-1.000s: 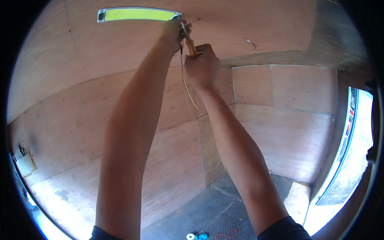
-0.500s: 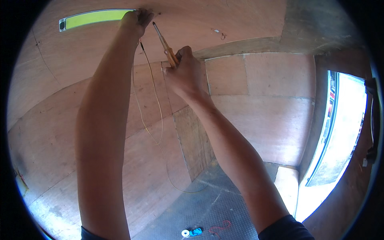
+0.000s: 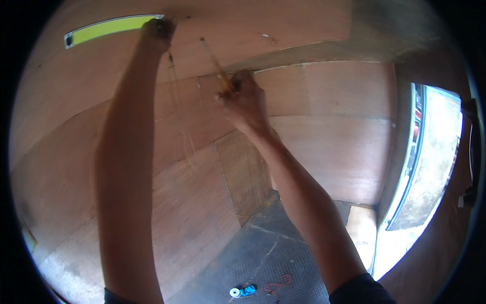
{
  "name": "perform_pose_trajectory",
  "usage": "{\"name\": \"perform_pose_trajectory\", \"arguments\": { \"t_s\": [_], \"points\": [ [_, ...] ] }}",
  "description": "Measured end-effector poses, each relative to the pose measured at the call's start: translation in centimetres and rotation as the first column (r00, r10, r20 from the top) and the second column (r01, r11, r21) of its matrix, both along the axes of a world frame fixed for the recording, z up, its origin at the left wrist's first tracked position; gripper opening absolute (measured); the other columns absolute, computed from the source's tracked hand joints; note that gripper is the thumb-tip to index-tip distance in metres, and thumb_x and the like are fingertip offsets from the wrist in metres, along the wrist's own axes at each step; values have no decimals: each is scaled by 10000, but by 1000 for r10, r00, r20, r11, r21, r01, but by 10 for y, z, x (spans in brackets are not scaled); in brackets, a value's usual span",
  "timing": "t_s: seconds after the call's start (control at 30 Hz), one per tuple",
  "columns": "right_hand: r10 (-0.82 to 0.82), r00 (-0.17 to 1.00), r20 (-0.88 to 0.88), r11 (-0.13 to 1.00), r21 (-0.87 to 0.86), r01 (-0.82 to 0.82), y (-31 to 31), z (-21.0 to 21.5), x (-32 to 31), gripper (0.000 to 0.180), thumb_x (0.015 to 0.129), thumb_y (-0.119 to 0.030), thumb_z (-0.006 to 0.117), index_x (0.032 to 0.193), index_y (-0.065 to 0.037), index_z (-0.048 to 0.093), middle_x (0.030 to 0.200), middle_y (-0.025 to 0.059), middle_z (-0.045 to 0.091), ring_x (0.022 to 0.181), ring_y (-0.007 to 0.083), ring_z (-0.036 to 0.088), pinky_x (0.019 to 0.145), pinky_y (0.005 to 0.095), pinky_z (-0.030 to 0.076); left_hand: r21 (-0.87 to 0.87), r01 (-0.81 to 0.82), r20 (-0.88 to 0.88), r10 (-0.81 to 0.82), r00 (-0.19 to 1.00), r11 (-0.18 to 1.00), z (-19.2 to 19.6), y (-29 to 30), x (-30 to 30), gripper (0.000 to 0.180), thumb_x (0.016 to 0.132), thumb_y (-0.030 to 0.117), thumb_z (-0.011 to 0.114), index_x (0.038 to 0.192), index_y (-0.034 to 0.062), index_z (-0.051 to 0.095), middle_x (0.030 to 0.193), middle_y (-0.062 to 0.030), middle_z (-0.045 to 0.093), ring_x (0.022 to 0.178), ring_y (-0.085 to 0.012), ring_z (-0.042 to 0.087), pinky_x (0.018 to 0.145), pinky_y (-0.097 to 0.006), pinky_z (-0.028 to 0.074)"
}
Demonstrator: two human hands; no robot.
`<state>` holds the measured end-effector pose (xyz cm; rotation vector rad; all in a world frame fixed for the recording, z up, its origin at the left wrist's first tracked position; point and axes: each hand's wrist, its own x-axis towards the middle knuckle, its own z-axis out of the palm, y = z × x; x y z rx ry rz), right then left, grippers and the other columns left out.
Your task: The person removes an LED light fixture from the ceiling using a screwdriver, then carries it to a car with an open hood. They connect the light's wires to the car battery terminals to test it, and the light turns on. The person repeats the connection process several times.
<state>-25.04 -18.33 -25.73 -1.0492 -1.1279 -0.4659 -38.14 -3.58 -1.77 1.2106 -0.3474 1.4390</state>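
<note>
Screwdriver (image 3: 221,72) clamped in right fingers (image 3: 245,79); left fingers (image 3: 165,31), blurred at yellow panel (image 3: 109,29), state unclear.

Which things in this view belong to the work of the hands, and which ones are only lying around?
In use:
- yellow-green strip, at left hand
- screwdriver, in right hand
- hanging wires

Lying on floor:
- white roll
- blue item
- red cord

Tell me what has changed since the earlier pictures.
The right hand and the orange-handled tool it grips have drawn away rightward from the left hand. The camera view has shifted too. The left hand stays at the right end of the yellow strip; the tool remains held.
</note>
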Motion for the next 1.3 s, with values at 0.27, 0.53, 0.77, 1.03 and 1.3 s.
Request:
{"name": "perform_pose_trajectory", "arguments": {
  "t_s": [0.27, 0.53, 0.77, 1.03, 1.3],
  "points": [
    [110, 948, 299, 960, 213, -179, 22, 36, -59, 300, 1034, -283, 596, 1027, 16, 628, 776, 100, 647, 592, 158, 653, 458, 332, 523, -322, 47, -86, -79, 993, 945, -54, 32, -73, 246, 1073, 89, 445, 1141, -104, 583, 818, -45, 516, 633, -142, 492, 527, -231, 453],
    [287, 957, -50, 949, 154, -277, 99, 83, -109, 312, 1018, -299, 584, 1076, 4, 634, 888, 197, 699, 814, 364, 688, 695, 462, 549, 163, -347, -287, 381, 879, 924, -49, 14, -63, 214, 941, 240, 769, 874, 116, 609, 694, 66, 424, 561, -53, 368, 478, -220, 309],
    [226, 974, -23, 950, 226, -215, 130, 77, -99, 253, 1022, -253, 577, 1069, -9, 628, 887, 229, 715, 853, 423, 711, 750, 501, 534, 268, -227, -230, 292, 928, 936, -33, 27, -51, 206, 939, 199, 764, 1110, 111, 690, 681, 83, 376, 552, -41, 321, 462, -217, 276],
    [215, 976, -45, 949, 247, -197, 138, 74, -99, 243, 1032, -239, 572, 1051, -2, 617, 858, 231, 696, 793, 410, 696, 717, 488, 519, 272, -207, -199, 265, 944, 940, -23, 42, -44, 214, 918, 120, 752, 1120, 78, 700, 670, 55, 437, 526, -58, 367, 430, -237, 277],
    [717, 691, -90, 696, 143, -703, 126, 70, -90, 370, 1089, -363, 472, 1194, -38, 615, 893, 59, 631, 661, 105, 560, 521, 289, 467, 289, -209, -189, 270, 944, 934, -21, 44, -43, 224, 893, 140, 806, 1090, 95, 709, 679, 75, 399, 542, -50, 334, 449, -216, 265]
  ]
}}
